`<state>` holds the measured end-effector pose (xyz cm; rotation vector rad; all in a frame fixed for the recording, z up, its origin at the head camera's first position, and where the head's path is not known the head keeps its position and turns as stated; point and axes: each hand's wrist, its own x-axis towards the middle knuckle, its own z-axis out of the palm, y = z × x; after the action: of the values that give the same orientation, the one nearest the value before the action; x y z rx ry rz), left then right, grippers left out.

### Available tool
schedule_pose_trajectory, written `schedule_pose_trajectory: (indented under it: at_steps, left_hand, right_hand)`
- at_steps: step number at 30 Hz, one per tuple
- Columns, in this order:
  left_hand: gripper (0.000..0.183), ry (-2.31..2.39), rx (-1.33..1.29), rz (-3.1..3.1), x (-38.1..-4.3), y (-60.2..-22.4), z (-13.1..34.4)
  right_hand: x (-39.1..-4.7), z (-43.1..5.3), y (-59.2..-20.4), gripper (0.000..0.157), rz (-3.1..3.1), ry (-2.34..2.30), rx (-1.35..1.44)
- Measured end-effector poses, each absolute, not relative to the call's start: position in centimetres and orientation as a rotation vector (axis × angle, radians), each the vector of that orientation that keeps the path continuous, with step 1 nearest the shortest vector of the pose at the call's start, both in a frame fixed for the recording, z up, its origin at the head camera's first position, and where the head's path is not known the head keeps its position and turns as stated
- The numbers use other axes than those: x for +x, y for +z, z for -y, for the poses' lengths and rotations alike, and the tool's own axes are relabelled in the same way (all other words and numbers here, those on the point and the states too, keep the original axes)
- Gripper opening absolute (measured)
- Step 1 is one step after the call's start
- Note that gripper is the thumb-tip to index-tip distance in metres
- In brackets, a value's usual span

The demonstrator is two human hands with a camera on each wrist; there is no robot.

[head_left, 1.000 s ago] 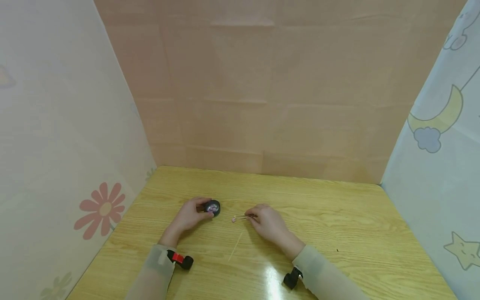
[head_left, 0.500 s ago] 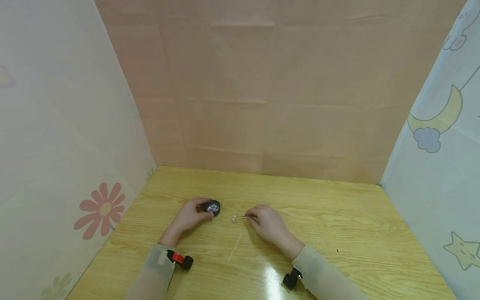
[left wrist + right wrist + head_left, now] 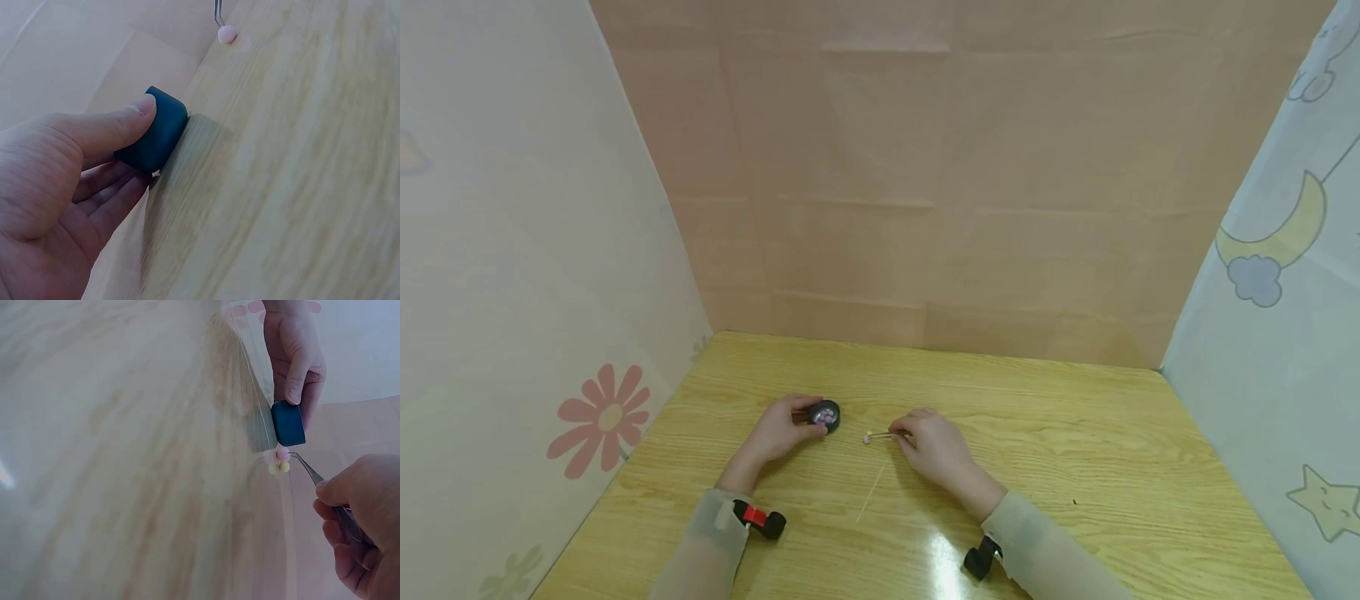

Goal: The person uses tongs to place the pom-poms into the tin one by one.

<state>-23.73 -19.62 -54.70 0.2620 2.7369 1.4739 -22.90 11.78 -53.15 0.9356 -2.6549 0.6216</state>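
Observation:
My left hand (image 3: 778, 429) grips a small dark teal container (image 3: 165, 128) on the table, thumb on one side and fingers on the other. Something pinkish shows in its face in the head view. To the right of it, my right hand (image 3: 936, 450) pinches metal tweezers (image 3: 309, 467) with bent tips. At those tips is a tiny pink ball (image 3: 227, 34), close to or on the table. A yellow ball (image 3: 284, 467) shows beside it in the right wrist view; paler shapes next to them look like reflections.
The wooden table (image 3: 1037, 433) is glossy. A thin pale streak (image 3: 871, 493) lies in front of the hands, and a dark speck (image 3: 1074, 502) is on the right. Pink cloth (image 3: 925, 183) hangs behind; printed sheets stand at both sides.
Both hands stay almost in place. The small balls at the tweezer tips show only a very slight shift and turn.

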Motion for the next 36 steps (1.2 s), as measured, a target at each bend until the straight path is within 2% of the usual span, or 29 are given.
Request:
schedule_pose_trajectory:
  at_steps: [36]
  left_hand:
    - [0.055, 1.456, 0.27, -2.753, -23.77, -54.71, 19.65]
  right_hand:
    - [-22.84, -12.08, -53.34, 0.006, 2.682, 0.703, 0.863]
